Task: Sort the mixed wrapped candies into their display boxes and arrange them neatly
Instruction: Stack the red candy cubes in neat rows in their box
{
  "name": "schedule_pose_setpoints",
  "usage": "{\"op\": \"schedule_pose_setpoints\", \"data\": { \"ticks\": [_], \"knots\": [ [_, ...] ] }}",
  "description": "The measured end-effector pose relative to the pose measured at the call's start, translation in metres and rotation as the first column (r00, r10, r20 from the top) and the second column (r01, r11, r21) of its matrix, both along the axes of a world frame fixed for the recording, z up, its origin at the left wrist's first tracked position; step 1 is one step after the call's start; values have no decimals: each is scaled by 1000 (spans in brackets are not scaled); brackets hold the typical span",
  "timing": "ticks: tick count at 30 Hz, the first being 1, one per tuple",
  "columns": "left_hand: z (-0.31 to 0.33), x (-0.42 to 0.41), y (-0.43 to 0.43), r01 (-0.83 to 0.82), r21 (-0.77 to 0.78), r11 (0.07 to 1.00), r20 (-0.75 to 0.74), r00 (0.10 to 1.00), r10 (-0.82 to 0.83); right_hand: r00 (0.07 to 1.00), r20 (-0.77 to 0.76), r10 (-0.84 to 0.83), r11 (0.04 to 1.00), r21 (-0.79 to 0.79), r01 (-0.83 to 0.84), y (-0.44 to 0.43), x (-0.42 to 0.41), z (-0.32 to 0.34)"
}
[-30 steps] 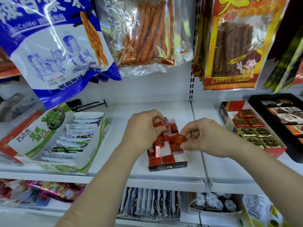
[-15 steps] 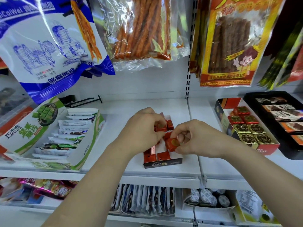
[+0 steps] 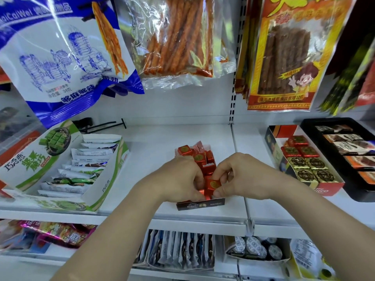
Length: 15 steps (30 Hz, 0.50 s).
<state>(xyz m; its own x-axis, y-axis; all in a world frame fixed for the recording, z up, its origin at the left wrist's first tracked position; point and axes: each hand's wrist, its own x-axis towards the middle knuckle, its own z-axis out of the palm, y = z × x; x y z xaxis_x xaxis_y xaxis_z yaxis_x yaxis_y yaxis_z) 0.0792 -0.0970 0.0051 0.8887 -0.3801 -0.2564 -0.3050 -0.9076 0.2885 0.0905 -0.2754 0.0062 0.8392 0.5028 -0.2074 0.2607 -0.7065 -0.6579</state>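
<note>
Both hands meet over the small dark-fronted cardboard display box (image 3: 200, 205) on the white shelf (image 3: 154, 142). The right hand (image 3: 241, 176) has its grip closed on a square red foil-wrapped candy with a gold round seal (image 3: 213, 185), pinched between thumb and fingertips just above the box's front end. Touching that candy from the other side, the left hand (image 3: 178, 179) curls down into the box; whether its grip holds anything I cannot tell. Just beyond the knuckles, more red foil candies (image 3: 199, 158) lie jumbled in the box's far end. Well right of the right hand sits a red-edged tray of red and gold wrapped squares (image 3: 304, 167).
</note>
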Motion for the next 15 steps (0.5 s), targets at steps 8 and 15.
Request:
{"op": "schedule_pose_setpoints", "data": {
  "ticks": [8, 15],
  "knots": [
    [-4, 4, 6, -149, -138, 979, 114, 980, 165, 999, 36, -39, 995, -91, 42, 5, -2, 1],
    [-1, 3, 4, -170, -276, 946, 130, 969, 212, 982, 190, -3, 958, -280, 57, 21, -9, 0]
  ]
}}
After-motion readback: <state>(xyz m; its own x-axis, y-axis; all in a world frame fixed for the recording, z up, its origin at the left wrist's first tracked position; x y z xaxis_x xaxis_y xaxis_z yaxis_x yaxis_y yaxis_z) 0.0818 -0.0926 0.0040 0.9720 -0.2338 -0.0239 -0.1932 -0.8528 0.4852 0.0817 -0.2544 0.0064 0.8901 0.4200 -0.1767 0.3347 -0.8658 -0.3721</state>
